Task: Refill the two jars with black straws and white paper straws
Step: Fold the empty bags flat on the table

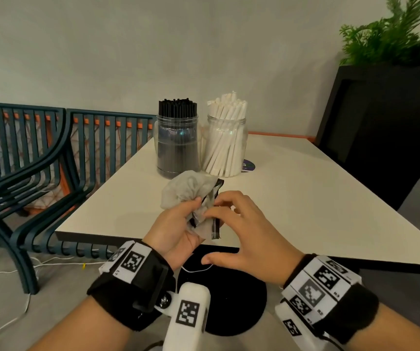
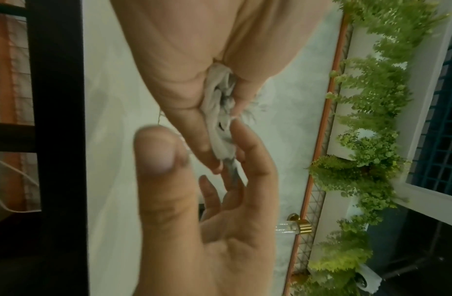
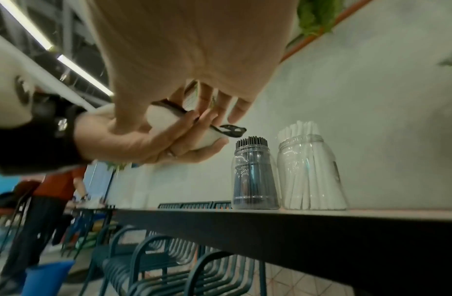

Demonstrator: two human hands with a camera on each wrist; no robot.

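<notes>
— Wrist bands (image 1: 138, 264) with printed markers fill the bottom of the head view; above them, what are the hands doing?

— Left hand (image 1: 176, 231), at lower centre, clenches a crumpled, thin grey wrapper (image 1: 191, 188) with black edging. Right hand (image 1: 239, 229) meets it, fingertips pinching the same wrapper while the other fingers spread loosely. Both hover over the near edge of the white table (image 1: 305, 193).

— And the jars?

— Two clear jars stand side by side at centre frame, toward the table's far end. Left jar (image 1: 177, 148) is packed with black straws (image 1: 177, 107); right jar (image 1: 225, 145) holds white paper straws (image 1: 228, 107), leaning, with some slack between them.

— So how far along?

— Refilling looks essentially done: both jars appear full, and no loose straws show on the table. What seems left is disposing of the emptied wrapper, which appears to hold nothing more, though its inside cannot be seen.
</notes>
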